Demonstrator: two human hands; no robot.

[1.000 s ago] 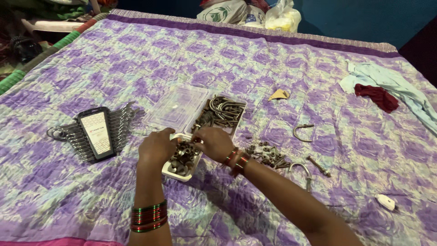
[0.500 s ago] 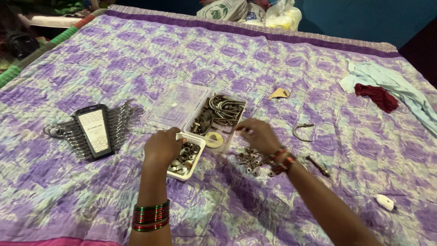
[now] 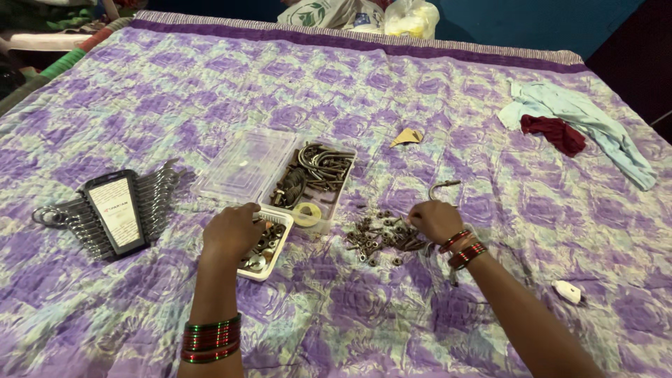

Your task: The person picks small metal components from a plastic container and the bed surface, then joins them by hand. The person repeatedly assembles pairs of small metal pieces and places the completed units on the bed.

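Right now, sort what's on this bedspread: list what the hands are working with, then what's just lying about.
In use:
- left hand on the small white tray of hardware
- right hand at the loose pile of bolts and nuts
- clear box holding U-bolts, lid open

Lying about:
- spanner set
- blue and red cloths
- cardboard scrap
- small white object
- bags at the far edge

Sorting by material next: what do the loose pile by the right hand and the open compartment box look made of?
Loose pile of nuts and bolts: likely steel, dull brownish-grey, possibly rusty. Open compartment box: clear plastic, its see-through lid showing the bedspread beneath.
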